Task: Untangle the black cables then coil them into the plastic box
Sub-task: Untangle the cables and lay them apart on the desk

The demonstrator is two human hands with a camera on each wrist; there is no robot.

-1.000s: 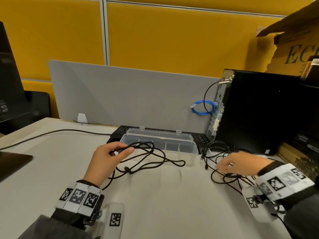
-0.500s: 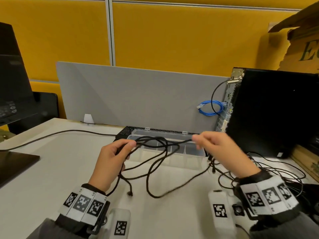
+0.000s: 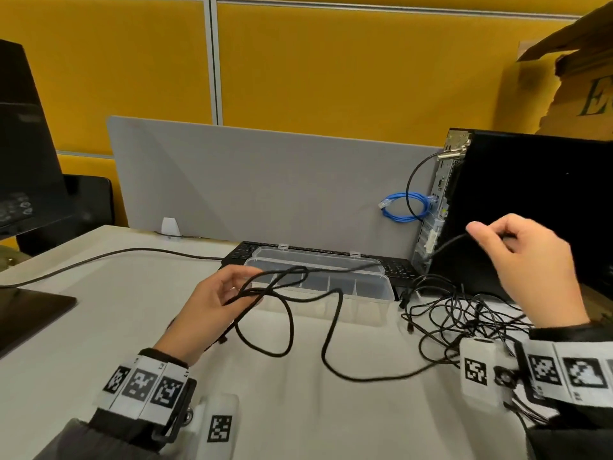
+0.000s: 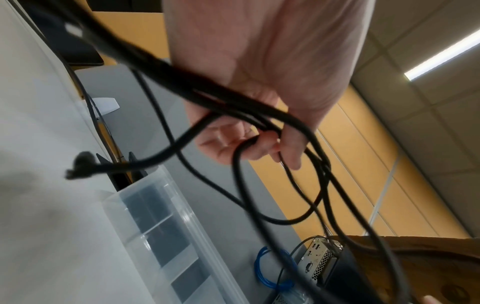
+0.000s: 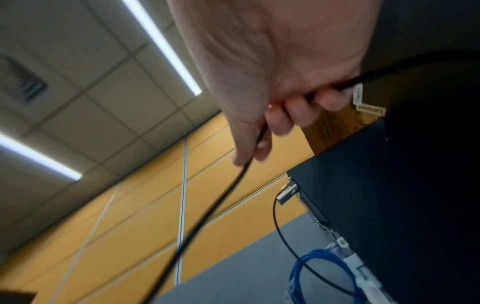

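Right hand (image 3: 530,260) now higher, rightward, black cable (image 3: 331,313) pinched, stretched sideways from left hand's (image 3: 212,303) curled grip.

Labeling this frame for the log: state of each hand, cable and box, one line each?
left hand: holds several loops of the black cable
right hand: raised, pinches one strand of the black cable
black cable: stretched between the hands over the box, slack looping on the desk
tangled cables: still a heap beside the computer
plastic box: lid open, no cable coiled inside
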